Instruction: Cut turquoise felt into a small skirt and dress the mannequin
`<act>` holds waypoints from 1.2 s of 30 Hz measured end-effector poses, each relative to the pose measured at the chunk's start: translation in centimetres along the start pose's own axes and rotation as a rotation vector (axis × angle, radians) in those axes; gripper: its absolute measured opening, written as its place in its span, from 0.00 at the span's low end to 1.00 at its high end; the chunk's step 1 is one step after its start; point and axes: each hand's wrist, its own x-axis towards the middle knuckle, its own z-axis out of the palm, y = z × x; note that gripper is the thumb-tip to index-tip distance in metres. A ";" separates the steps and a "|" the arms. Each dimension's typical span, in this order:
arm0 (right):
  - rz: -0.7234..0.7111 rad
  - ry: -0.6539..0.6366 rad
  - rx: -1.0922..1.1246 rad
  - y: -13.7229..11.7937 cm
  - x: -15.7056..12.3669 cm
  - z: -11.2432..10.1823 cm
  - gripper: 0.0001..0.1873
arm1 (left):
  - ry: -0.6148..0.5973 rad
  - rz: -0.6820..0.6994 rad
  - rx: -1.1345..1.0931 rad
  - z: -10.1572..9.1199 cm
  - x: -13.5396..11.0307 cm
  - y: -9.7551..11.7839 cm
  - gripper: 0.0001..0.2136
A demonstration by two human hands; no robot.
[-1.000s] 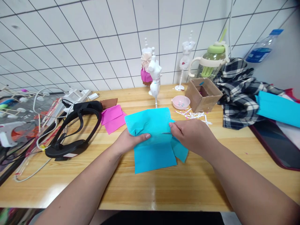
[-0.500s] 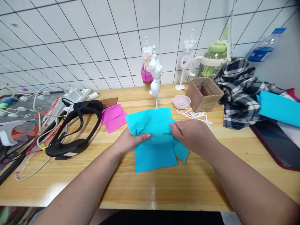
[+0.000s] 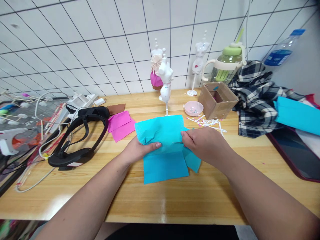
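Observation:
My left hand (image 3: pixel 140 149) is closed on the left side of a turquoise piece of cloth (image 3: pixel 165 128), its thumb lying on top and its other fingers hidden underneath. The cloth is wrinkled near that thumb, and small stitch-like marks run along its left edge. At the right side, my right hand (image 3: pixel 203 142) pinches a thin needle (image 3: pixel 177 142), which lies level against the cloth. Whether the needle's tip passes into the cloth is too small to tell. Below, more turquoise pieces (image 3: pixel 165 170) lie on the wooden table (image 3: pixel 160 200).
White mini mannequins (image 3: pixel 165 78) stand behind the cloth. Right of them are a pink dish (image 3: pixel 193 108) of small bits, paper strips (image 3: pixel 207 122), a cardboard box (image 3: pixel 220 103) and a plaid cloth (image 3: pixel 255 103). A black headset (image 3: pixel 80 136) and pink pieces (image 3: pixel 122 125) lie left.

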 end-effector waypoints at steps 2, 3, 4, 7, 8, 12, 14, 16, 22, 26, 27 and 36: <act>-0.016 0.009 -0.004 0.0 0.0 0.1 0.29 | 0.000 -0.003 0.002 0.0 0.0 -0.1 0.32; -0.019 0.011 -0.008 0.0 0.0 0.2 0.28 | -0.001 -0.002 0.005 0.0 0.0 -0.1 0.32; -0.017 0.013 -0.012 0.0 0.0 0.3 0.28 | -0.003 -0.001 0.008 0.0 0.1 -0.1 0.32; -0.007 0.013 -0.017 0.1 0.1 0.3 0.27 | -0.018 0.009 0.005 0.0 0.1 -0.2 0.31; -0.008 0.014 -0.016 0.1 0.1 0.3 0.28 | -0.023 0.011 0.002 0.0 0.1 -0.2 0.30; -0.004 0.021 -0.017 0.1 0.1 0.4 0.28 | -0.020 0.016 -0.001 0.0 0.1 -0.2 0.30; -0.003 0.020 -0.017 0.1 0.1 0.5 0.28 | -0.016 0.015 0.000 0.0 0.1 -0.2 0.30; -0.001 0.014 -0.014 0.0 0.1 0.4 0.28 | -0.016 0.010 0.000 -0.1 0.1 -0.3 0.30; 0.052 -0.020 0.004 0.5 0.3 -0.5 0.28 | 0.028 0.013 -0.019 -0.1 0.0 -0.1 0.32; 0.078 -0.043 0.024 0.8 0.4 -0.9 0.29 | 0.044 0.015 -0.007 0.0 0.0 0.0 0.33; 0.070 -0.048 0.028 0.8 0.4 -0.8 0.29 | 0.040 0.015 -0.004 0.0 0.0 0.0 0.32; 0.012 -0.040 0.058 0.4 0.2 -0.4 0.28 | 0.018 0.056 0.017 -0.1 0.1 -0.3 0.31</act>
